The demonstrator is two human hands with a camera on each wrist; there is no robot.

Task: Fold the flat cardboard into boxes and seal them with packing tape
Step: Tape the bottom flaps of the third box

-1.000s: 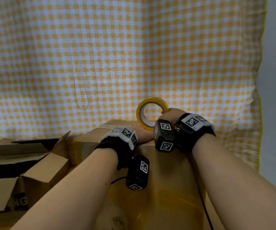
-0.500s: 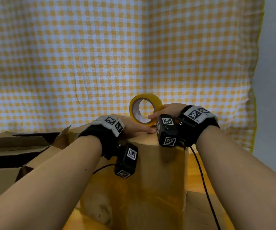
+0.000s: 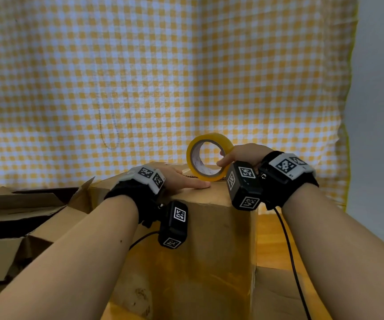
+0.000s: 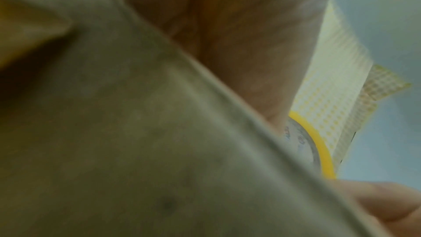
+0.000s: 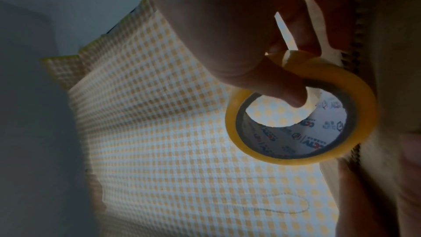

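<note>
A folded cardboard box (image 3: 209,245) stands upright in front of me, its near face glossy with tape. On its top my left hand (image 3: 181,179) lies flat, fingers straight, pressing the flaps down; the left wrist view shows only blurred cardboard (image 4: 136,132) and the palm. My right hand (image 3: 239,155) holds the yellow tape roll (image 3: 206,158) upright on the box top, thumb through the core and fingers over the rim. In the right wrist view the tape roll (image 5: 300,111) has a thumb (image 5: 282,87) inside its printed core.
Open and flattened cardboard boxes (image 3: 20,218) lie at the left. A yellow checked cloth (image 3: 163,77) covers the surface beyond. A grey wall (image 3: 380,112) runs along the right. A black cable (image 3: 290,250) hangs from my right wrist.
The box has turned, so a corner now faces me. Both hands rose with the box top, and the tape roll shifted left above my left fingertips.
</note>
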